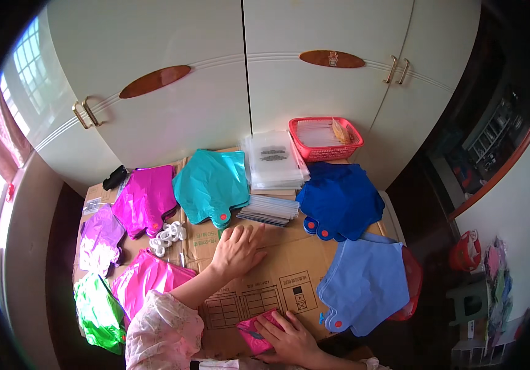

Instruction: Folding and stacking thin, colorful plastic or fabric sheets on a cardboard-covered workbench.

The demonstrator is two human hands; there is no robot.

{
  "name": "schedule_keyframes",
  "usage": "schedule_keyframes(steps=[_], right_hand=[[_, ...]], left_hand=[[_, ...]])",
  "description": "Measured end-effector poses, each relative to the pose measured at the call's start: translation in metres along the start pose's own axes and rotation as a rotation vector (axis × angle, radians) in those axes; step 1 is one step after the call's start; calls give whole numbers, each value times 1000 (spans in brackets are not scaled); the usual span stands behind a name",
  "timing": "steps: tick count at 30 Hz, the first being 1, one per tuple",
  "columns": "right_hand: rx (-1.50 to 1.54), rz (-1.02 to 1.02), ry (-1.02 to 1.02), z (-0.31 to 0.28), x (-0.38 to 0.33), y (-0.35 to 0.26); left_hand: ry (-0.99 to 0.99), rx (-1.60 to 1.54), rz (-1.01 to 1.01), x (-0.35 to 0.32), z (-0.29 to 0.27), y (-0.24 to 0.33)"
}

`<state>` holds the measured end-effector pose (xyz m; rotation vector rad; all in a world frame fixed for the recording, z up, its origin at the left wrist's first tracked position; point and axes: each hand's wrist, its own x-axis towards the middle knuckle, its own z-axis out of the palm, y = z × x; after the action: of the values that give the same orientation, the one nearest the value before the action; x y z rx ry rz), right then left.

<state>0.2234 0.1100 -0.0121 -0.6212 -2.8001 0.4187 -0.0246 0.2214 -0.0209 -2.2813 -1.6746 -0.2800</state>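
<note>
My left hand (238, 250) reaches over the cardboard with its fingers stretched and slightly apart, holding nothing I can see. Just beyond its fingertips lies a row of thin pale strips (268, 210) with dark ends. Near the table's front edge, my right hand (291, 341) rests over a folded pink foil packet (251, 333), its fingers across the top and its thumb at the near side. Left of my left forearm is a pile of pink foil pieces (148, 274). A teal pile (209, 185) with a red dot sits beyond my left hand.
Around the cardboard-covered table (289, 259) lie magenta (145, 197), lilac (100, 237), green (97, 311), dark blue (342, 200) and light blue foil piles (366, 283). White rings (167, 238), clear bags (271, 161) and a red basket (323, 151) are there too. Cabinets (172, 129) stand behind.
</note>
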Motion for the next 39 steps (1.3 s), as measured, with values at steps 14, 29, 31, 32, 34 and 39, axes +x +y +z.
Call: schedule_keyframes(steps=[14, 29, 31, 32, 34, 39], right_hand=[[32, 9, -2, -2, 1, -1], [6, 21, -17, 2, -2, -5], [-6, 23, -5, 7, -2, -6], [-18, 26, -3, 9, -2, -6], [-61, 6, -7, 7, -3, -7], [-149, -125, 13, 4, -14, -10]], left_hand=[[128, 32, 127, 8, 11, -7], [88, -38, 184, 24, 8, -4], [4, -97, 152, 14, -6, 2], [-37, -96, 173, 6, -12, 4], [-113, -97, 215, -11, -25, 7], [-177, -98, 292, -78, -67, 21]])
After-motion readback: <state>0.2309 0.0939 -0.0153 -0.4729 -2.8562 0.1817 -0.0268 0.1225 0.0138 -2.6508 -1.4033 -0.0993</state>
